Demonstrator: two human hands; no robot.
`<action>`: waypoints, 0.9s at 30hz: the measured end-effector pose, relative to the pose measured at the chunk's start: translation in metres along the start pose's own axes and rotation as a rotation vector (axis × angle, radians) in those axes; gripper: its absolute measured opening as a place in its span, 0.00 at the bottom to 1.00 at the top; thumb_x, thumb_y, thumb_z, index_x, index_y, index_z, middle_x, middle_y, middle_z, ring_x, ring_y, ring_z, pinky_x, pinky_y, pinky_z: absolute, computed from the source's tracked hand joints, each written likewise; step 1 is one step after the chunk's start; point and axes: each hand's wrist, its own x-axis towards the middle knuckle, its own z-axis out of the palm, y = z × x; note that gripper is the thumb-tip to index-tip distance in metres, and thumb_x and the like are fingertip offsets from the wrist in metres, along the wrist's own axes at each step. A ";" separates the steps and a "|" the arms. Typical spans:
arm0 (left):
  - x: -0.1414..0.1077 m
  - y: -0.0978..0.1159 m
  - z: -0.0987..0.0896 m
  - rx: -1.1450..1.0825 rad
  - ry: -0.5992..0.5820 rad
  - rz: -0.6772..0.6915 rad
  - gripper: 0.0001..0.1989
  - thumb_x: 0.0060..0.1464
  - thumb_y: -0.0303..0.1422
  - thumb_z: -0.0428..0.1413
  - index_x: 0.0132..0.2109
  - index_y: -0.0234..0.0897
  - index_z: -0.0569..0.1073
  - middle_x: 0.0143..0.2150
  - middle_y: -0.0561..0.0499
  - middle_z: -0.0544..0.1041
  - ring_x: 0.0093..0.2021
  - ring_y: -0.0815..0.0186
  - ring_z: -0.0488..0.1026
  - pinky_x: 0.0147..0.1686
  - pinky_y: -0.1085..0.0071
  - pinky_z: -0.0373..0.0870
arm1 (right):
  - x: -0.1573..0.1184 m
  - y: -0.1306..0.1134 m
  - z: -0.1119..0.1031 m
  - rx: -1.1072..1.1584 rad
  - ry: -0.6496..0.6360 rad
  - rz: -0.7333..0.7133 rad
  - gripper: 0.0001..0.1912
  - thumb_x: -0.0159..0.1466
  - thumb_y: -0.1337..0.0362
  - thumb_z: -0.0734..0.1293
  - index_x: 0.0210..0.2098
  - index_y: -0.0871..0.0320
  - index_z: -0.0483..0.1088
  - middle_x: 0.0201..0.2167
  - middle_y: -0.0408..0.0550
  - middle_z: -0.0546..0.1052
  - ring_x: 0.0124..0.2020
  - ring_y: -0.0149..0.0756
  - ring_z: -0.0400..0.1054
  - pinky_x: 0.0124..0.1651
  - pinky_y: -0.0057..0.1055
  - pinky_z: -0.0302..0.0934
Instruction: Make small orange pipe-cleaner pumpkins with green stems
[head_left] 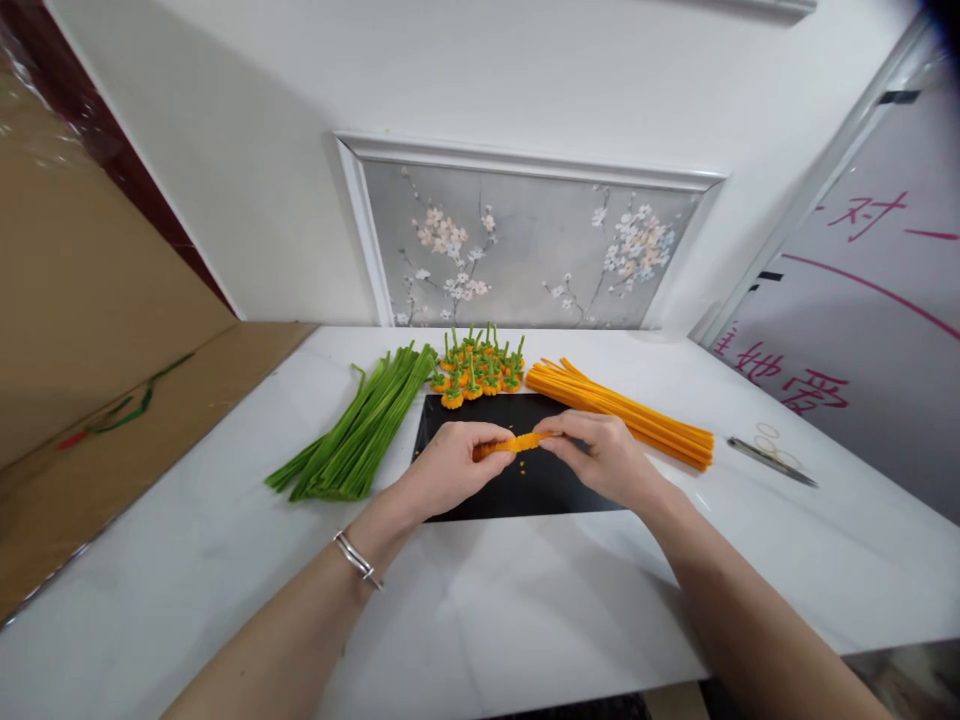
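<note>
Red handwriting (pixel 874 214) on the white board (pixel 885 330): "对一", lower "爱", other characters unclear

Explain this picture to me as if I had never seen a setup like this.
There is no robot here: a person works with bare hands, and this one view comes from a camera worn on the head, looking forward and down. The left hand and right hand hold a crimped orange strip between them, above a black mat. Around it on the white table lie green stems, small orange-and-green pieces and a bundle of orange stems.
</note>
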 end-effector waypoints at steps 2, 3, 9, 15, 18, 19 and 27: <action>0.000 0.003 0.001 0.005 0.019 0.016 0.11 0.53 0.32 0.52 0.37 0.35 0.79 0.28 0.53 0.74 0.27 0.69 0.66 0.27 0.75 0.61 | 0.001 -0.003 0.001 -0.066 0.017 -0.071 0.08 0.64 0.66 0.64 0.42 0.55 0.74 0.45 0.50 0.76 0.46 0.41 0.71 0.49 0.39 0.66; 0.000 0.004 0.001 0.007 0.024 0.021 0.10 0.53 0.32 0.52 0.36 0.35 0.78 0.27 0.54 0.73 0.27 0.69 0.65 0.27 0.75 0.60 | 0.001 -0.005 0.002 -0.095 0.022 -0.096 0.08 0.64 0.66 0.64 0.42 0.55 0.73 0.48 0.51 0.75 0.48 0.42 0.69 0.51 0.42 0.64; 0.000 0.010 0.004 0.053 0.013 0.028 0.10 0.53 0.29 0.51 0.27 0.34 0.73 0.21 0.58 0.62 0.23 0.72 0.56 0.23 0.75 0.51 | 0.003 -0.018 0.012 -0.053 0.018 -0.043 0.06 0.63 0.69 0.64 0.40 0.56 0.71 0.40 0.49 0.76 0.43 0.40 0.70 0.45 0.37 0.64; -0.001 0.013 0.009 0.205 0.042 0.064 0.10 0.54 0.27 0.50 0.26 0.33 0.70 0.21 0.59 0.61 0.23 0.73 0.56 0.24 0.74 0.49 | 0.003 -0.019 0.017 0.036 0.031 0.074 0.02 0.62 0.68 0.66 0.35 0.56 0.70 0.34 0.47 0.75 0.36 0.37 0.69 0.39 0.34 0.64; -0.001 0.013 0.009 0.228 0.035 0.080 0.10 0.54 0.26 0.50 0.25 0.33 0.70 0.21 0.59 0.62 0.23 0.73 0.57 0.24 0.74 0.50 | 0.002 -0.017 0.018 0.043 0.015 0.085 0.03 0.61 0.70 0.66 0.35 0.56 0.69 0.34 0.47 0.75 0.36 0.37 0.69 0.39 0.33 0.64; -0.001 0.013 0.009 0.227 0.032 0.083 0.10 0.54 0.25 0.50 0.25 0.33 0.69 0.21 0.59 0.62 0.23 0.73 0.57 0.24 0.74 0.50 | 0.002 -0.017 0.018 0.048 0.008 0.084 0.04 0.61 0.70 0.66 0.35 0.56 0.69 0.34 0.47 0.75 0.36 0.37 0.69 0.39 0.34 0.64; -0.002 0.010 0.009 0.217 0.044 0.128 0.11 0.53 0.23 0.50 0.24 0.34 0.68 0.20 0.59 0.62 0.22 0.74 0.57 0.24 0.74 0.49 | 0.002 -0.015 0.016 0.083 -0.002 0.063 0.05 0.61 0.71 0.65 0.36 0.55 0.70 0.33 0.46 0.76 0.35 0.36 0.70 0.39 0.33 0.65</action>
